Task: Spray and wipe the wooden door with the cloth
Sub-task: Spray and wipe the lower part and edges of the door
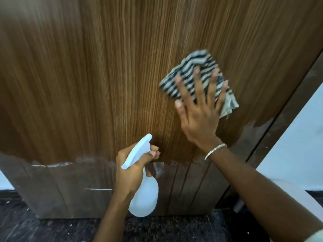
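Note:
The wooden door fills most of the view, brown with vertical grain; its lower band is duller and dusty with pale streaks. My right hand presses a folded black-and-white striped cloth flat against the door, fingers spread and straight. Lower down, my left hand grips a white spray bottle by the neck, its nozzle pointing up and right toward the door, with a finger curled at the trigger.
A dark speckled floor runs along the bottom. The door's right edge meets a dark frame, with a pale wall beyond it. A metal bangle circles my right wrist.

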The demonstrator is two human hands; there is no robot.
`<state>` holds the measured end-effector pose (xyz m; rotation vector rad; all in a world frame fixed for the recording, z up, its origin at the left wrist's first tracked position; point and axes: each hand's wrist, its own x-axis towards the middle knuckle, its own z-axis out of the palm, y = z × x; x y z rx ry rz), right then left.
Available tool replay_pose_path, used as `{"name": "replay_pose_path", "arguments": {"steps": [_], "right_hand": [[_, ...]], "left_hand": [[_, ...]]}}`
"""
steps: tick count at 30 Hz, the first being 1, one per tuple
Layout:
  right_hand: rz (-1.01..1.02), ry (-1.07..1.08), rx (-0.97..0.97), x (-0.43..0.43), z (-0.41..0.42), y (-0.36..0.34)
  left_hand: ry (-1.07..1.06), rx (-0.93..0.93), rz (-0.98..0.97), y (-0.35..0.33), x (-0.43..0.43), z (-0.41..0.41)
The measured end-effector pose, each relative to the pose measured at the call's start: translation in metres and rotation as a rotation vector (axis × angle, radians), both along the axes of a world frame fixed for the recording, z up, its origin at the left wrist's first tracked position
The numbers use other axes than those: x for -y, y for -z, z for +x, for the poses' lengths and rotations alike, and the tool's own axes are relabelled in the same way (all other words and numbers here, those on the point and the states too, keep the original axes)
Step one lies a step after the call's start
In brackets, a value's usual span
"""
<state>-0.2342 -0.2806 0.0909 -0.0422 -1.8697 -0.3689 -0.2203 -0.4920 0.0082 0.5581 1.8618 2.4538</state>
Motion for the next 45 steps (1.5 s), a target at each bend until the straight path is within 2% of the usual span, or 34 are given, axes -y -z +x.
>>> {"name": "replay_pose_path", "arguments": {"steps": [4, 7, 9, 12, 15, 17, 19, 22, 24, 25, 26, 31, 35, 38, 41, 43, 45], "right_hand": [[0.393, -0.012, 0.298, -0.021, 0.016, 0.119], [0.546, 0.019, 0.37, -0.036, 0.024, 0.133], [0.42, -0.04, 0.327, -0.031, 0.021, 0.097], [0.086, -0.035, 0.111, -0.009, 0.009, 0.015], [-0.018, 0.015, -0.014, 0.002, 0.002, -0.021], [0.002, 0.011, -0.027, 0.003, 0.0, -0.002], [0.094, 0.006, 0.045, -0.006, 0.002, 0.045], [0.392, 0.041, 0.226, -0.044, 0.023, 0.118], [0.581, 0.068, 0.314, -0.071, 0.039, 0.132], [0.594, 0.062, 0.33, -0.08, 0.041, 0.124], [0.549, 0.05, 0.302, -0.085, 0.041, 0.107], [0.015, 0.069, -0.032, -0.089, 0.035, -0.002], [-0.104, 0.102, -0.123, -0.078, 0.031, 0.008], [-0.054, 0.084, 0.005, -0.084, 0.04, 0.078], [0.205, 0.118, 0.266, -0.11, 0.065, 0.162], [0.325, 0.138, 0.349, -0.122, 0.076, 0.178], [0.369, 0.107, 0.354, -0.13, 0.075, 0.16]], "left_hand": [[0.04, -0.044, 0.073, 0.001, 0.008, -0.005], [0.016, -0.043, 0.075, 0.005, 0.013, -0.008], [0.008, -0.023, 0.059, 0.01, 0.012, -0.009], [0.029, -0.005, 0.064, 0.011, 0.007, -0.009], [0.062, 0.004, 0.072, 0.009, 0.001, -0.008], [0.067, -0.005, 0.077, 0.01, -0.003, -0.007], [0.063, -0.001, 0.07, 0.013, -0.007, -0.006], [0.071, -0.007, 0.047, 0.013, -0.01, -0.006], [0.082, -0.006, 0.035, 0.012, -0.012, -0.004], [0.072, -0.017, 0.037, 0.012, -0.013, -0.004], [0.061, -0.027, 0.035, 0.01, -0.014, -0.003], [0.135, 0.001, 0.012, 0.007, -0.031, 0.008], [0.147, -0.029, 0.026, 0.002, -0.039, 0.013], [0.138, -0.042, 0.026, 0.002, -0.044, 0.015], [0.117, -0.052, 0.056, 0.005, -0.045, 0.015], [0.106, -0.06, 0.058, 0.006, -0.047, 0.014], [0.099, -0.047, 0.049, 0.008, -0.05, 0.015]]}}
